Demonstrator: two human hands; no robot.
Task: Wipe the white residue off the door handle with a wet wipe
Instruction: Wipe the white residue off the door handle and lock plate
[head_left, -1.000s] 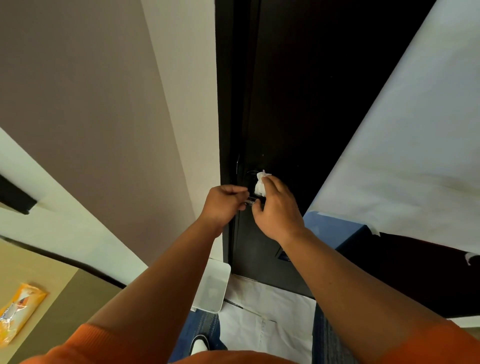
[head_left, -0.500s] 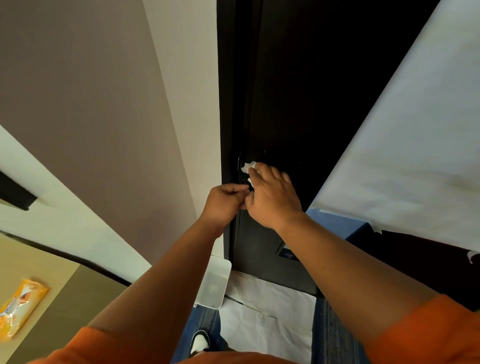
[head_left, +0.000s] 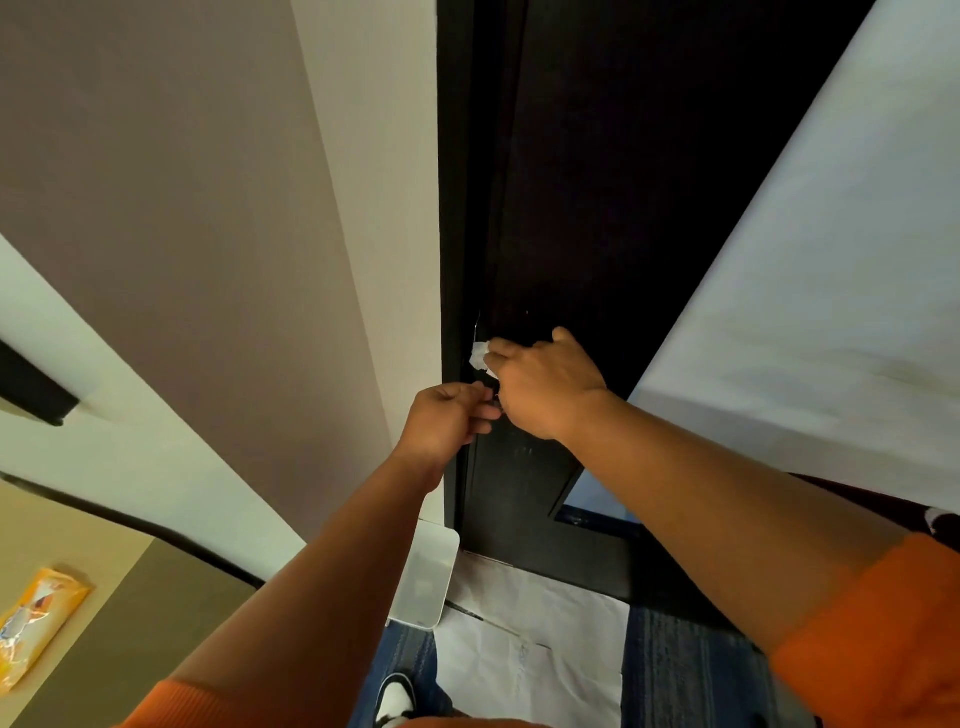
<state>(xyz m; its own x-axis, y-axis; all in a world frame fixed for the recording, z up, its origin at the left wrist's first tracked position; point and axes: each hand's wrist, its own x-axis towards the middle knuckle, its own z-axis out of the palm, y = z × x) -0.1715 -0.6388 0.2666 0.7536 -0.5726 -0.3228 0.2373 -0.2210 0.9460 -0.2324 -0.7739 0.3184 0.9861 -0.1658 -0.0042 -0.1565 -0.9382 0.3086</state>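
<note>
Right hand (head_left: 545, 384) clutching wet wipe (head_left: 479, 357) against dark door (head_left: 571, 208); left hand (head_left: 447, 421) curled, contents unclear

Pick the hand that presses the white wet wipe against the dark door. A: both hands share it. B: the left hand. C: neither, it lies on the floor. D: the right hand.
D: the wet wipe sticks out from under the fingers of the right hand at the edge of the door, while the left hand sits lower, with no wipe showing in it.

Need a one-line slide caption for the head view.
Right hand presses a white wet wipe against the dark door's edge while the left hand grips just below.
</note>
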